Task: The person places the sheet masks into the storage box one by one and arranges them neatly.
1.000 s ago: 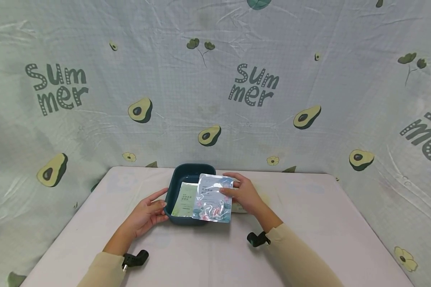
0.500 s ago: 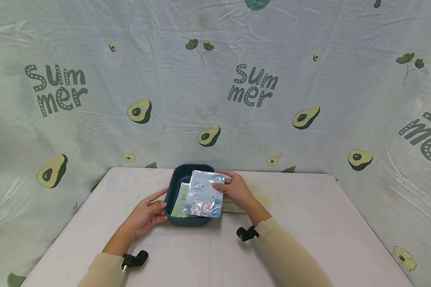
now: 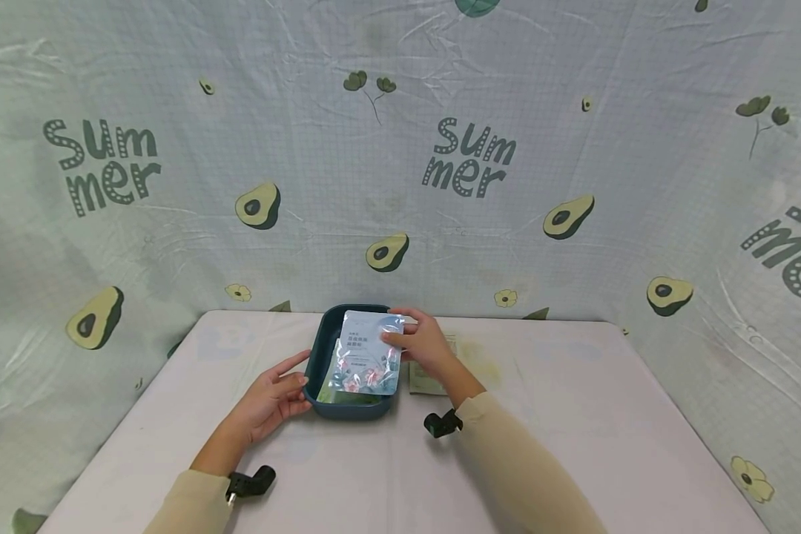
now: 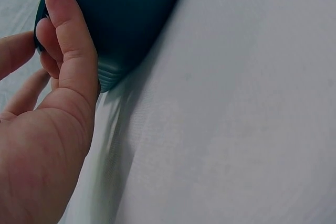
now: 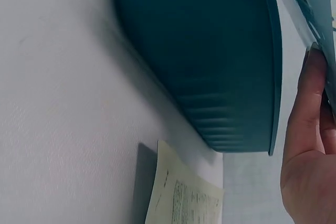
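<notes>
A dark teal plastic bin [image 3: 352,412] stands on the table, its left side held by my left hand [image 3: 274,406]. In the left wrist view the thumb lies along the bin's wall [image 4: 123,17], with fingers at its rim. My right hand [image 3: 423,347] pinches a blue-white face mask sachet [image 3: 363,354] printed with pink flowers by its right edge, thumb on the front. This sachet is over the bin's opening, tilted. Below it, a green face mask sachet [image 3: 325,389] lies in the bin, mostly hidden.
Another pale green sachet [image 3: 427,380] lies on the table right of the bin, partly under my right forearm; its printed side shows in the right wrist view. A white tablecloth [image 3: 347,482] covers the table. Behind hangs a curtain [image 3: 320,148] with avocado prints.
My right hand has carried the blue-white sachet left and slightly away from me, over the bin. More of the table sachet has come into view. The left hand and bin have stayed put.
</notes>
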`<state>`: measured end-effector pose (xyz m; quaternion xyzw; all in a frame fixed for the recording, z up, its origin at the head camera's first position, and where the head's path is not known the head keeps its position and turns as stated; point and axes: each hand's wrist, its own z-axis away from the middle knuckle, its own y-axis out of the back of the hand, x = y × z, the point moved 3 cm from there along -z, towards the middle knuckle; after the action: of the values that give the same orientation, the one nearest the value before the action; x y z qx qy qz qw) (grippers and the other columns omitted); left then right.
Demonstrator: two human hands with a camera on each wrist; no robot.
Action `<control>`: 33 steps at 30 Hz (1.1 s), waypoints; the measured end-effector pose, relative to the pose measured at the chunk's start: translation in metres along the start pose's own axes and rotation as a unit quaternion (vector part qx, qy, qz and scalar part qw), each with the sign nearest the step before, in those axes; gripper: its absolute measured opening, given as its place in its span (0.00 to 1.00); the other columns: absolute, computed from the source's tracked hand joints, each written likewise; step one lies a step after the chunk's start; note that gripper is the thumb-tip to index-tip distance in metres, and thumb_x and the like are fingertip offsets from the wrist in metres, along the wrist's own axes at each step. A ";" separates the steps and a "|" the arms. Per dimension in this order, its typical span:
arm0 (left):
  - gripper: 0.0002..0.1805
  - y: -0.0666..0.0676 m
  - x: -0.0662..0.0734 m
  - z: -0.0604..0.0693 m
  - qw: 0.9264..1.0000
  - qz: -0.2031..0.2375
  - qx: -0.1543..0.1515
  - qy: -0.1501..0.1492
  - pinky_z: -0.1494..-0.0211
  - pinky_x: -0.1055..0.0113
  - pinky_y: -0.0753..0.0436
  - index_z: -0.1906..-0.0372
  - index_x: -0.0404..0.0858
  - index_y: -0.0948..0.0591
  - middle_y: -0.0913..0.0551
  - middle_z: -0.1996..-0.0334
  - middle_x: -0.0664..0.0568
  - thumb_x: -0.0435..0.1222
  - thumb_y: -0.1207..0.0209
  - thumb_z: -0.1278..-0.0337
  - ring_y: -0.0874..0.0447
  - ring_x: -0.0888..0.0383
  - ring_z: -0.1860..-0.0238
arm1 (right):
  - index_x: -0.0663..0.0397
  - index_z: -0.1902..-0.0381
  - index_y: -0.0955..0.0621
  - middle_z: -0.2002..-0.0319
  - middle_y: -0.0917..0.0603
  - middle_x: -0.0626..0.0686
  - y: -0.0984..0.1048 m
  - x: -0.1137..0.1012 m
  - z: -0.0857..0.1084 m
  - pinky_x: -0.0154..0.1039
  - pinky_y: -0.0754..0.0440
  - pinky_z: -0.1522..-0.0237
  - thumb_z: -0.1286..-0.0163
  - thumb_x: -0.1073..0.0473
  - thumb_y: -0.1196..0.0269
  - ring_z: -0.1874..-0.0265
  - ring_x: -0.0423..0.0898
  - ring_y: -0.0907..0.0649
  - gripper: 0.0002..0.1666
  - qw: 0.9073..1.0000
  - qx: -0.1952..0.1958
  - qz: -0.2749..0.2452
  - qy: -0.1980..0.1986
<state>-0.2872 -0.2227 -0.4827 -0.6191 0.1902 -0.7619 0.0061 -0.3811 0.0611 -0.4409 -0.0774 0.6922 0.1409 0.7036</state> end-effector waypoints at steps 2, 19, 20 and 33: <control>0.37 0.000 0.000 0.000 1.000 -0.001 0.001 0.001 0.57 0.66 0.11 0.17 0.41 0.51 0.21 0.63 0.56 0.30 0.50 0.23 0.17 0.64 0.69 | 0.48 0.30 0.26 0.48 0.11 0.58 -0.003 -0.001 -0.002 0.40 0.11 0.67 0.35 0.61 0.27 0.65 0.48 0.12 0.36 1.000 -0.002 -0.003 0.000; 0.37 0.000 0.000 0.000 1.000 0.009 0.002 0.006 0.57 0.66 0.11 0.17 0.42 0.51 0.21 0.63 0.56 0.30 0.50 0.23 0.17 0.64 0.69 | 0.47 0.34 0.22 0.52 0.11 0.57 -0.022 -0.008 -0.008 0.40 0.11 0.71 0.33 0.63 0.29 0.69 0.45 0.12 0.31 0.999 -0.009 0.028 0.022; 0.37 0.001 0.000 0.000 1.000 0.010 0.002 0.005 0.58 0.66 0.11 0.17 0.42 0.51 0.21 0.63 0.56 0.30 0.50 0.23 0.17 0.64 0.69 | 0.47 0.34 0.22 0.53 0.12 0.57 -0.023 -0.009 -0.008 0.41 0.11 0.71 0.34 0.63 0.28 0.70 0.45 0.12 0.30 0.999 -0.009 0.035 0.026; 0.38 0.000 0.000 0.000 1.000 0.008 0.000 0.005 0.57 0.66 0.11 0.17 0.42 0.51 0.20 0.61 0.54 0.30 0.49 0.23 0.17 0.63 0.69 | 0.49 0.37 0.18 0.67 0.14 0.54 -0.024 -0.013 -0.004 0.41 0.10 0.69 0.34 0.61 0.28 0.74 0.45 0.13 0.27 0.991 -0.028 0.129 0.027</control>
<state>-0.2873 -0.2225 -0.4823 -0.6141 0.1957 -0.7645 0.0114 -0.3780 0.0361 -0.4306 -0.0107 0.7109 0.2477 0.6582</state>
